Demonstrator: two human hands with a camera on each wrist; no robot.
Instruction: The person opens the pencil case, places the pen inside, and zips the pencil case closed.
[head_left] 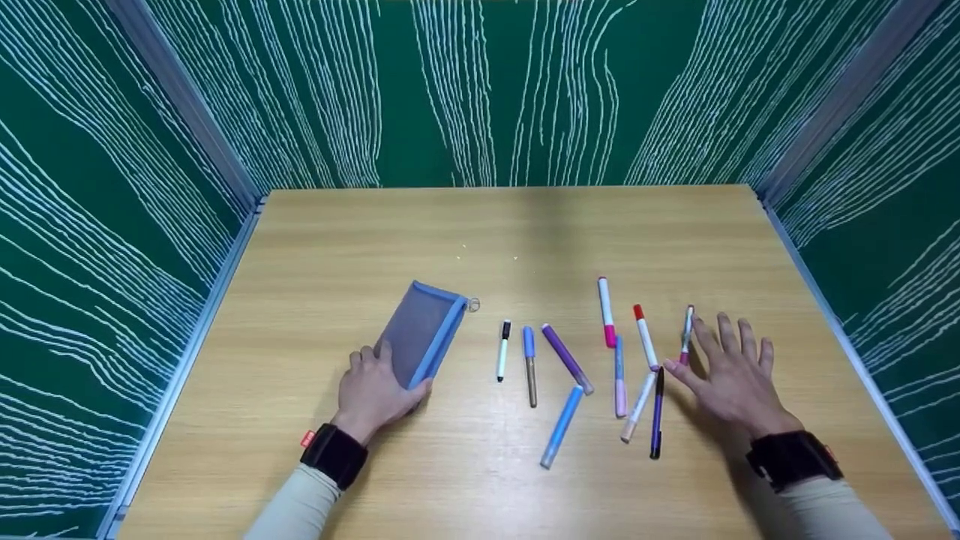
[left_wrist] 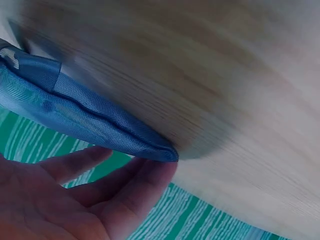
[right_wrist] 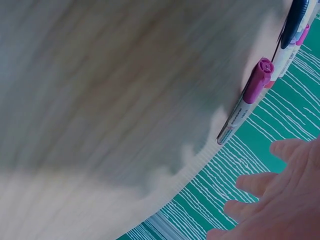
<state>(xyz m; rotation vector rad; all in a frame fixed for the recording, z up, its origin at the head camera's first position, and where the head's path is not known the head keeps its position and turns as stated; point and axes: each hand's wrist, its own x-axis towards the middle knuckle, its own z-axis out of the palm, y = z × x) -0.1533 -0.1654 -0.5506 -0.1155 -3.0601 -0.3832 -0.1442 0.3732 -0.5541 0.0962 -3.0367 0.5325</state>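
A blue pouch lies left of centre on the table, its near end gripped by the left hand, which steadies it. The right hand, fingers spread and holding nothing, hovers beside the scattered pens, nearest the magenta-capped one.

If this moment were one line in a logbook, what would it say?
left hand: holds blue mesh pouch | right hand: open, beside scattered pens, nearest magenta-capped pen | surface: wooden table

Wooden table with pouch, pens.
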